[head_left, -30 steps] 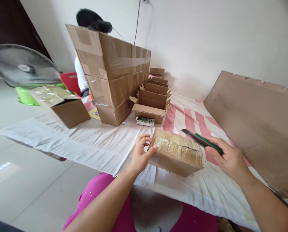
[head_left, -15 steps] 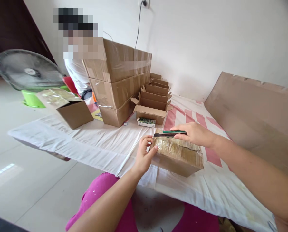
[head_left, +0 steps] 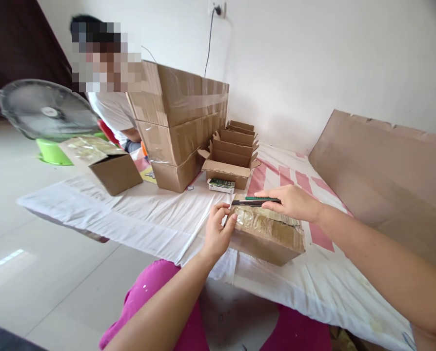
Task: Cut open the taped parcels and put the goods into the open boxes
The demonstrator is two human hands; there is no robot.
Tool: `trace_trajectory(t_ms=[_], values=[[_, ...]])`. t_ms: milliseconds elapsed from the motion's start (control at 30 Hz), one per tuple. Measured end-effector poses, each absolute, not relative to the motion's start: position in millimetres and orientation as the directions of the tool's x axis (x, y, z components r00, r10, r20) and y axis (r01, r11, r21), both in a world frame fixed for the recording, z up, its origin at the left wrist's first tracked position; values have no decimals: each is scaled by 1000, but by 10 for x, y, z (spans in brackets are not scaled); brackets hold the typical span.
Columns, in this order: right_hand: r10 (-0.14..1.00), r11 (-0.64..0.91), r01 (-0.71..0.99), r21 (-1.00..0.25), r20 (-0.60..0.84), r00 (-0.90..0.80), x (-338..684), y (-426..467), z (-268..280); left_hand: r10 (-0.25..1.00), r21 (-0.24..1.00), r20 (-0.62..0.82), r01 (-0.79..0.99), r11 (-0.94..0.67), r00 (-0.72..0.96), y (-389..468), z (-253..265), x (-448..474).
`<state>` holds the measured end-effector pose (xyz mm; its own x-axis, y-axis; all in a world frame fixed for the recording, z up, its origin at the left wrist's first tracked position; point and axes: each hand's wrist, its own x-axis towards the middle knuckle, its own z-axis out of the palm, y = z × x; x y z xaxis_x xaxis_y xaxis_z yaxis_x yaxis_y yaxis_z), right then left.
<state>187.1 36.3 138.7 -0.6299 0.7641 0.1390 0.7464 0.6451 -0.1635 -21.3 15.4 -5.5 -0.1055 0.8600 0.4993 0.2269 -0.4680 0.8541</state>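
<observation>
A taped cardboard box [head_left: 269, 229] lies on the cloth-covered table in front of me. My left hand [head_left: 218, 231] grips its left end, with the thumb on the top and the fingers curled round the far corner. In my right hand [head_left: 289, 202] is a green and black utility knife [head_left: 260, 200], closed in the fingers and held almost level. The knife's front end points left, over the box's far top edge near my left fingertips. Clear tape on the box top looks wrinkled. Whether the blade touches the cardboard, I cannot tell.
Open cardboard boxes [head_left: 232, 155] stand in a row behind, with a small printed carton [head_left: 221, 185] before them. Left are stacked taped boxes [head_left: 183, 139] and another box [head_left: 117, 173]. A person [head_left: 110, 109] sits beyond the stack, near a fan [head_left: 48, 109]. A large cardboard sheet [head_left: 382, 175] leans right.
The box, my hands and the knife appear slightly further left and up. The person behind the stack has shifted left, showing more of the arm.
</observation>
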Motion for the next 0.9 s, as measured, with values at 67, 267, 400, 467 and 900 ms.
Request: trace_trajectory(t_ms=[67,267,400,467,900], values=[[762,647,741,-177,112,-638,1861,404,1374,850,845,514,235,-480,-111,150,-59,-197],[746,659,729,-183,43,-664,1922,442,1420,830,823,543,280,-495,-127,134,-74,-147],[747,663,726,-182,101,-657,1895,416,1359,830,827,539,276,-490,-141,144,-90,-147],[746,665,721,-194,130,-653,1902,396,1307,832,828,536,280,-485,-144,142,-94,-151],[813,575,803,-153,5,-582,2643,-135,1364,842,820,536,283,-498,-70,129,-99,-151]])
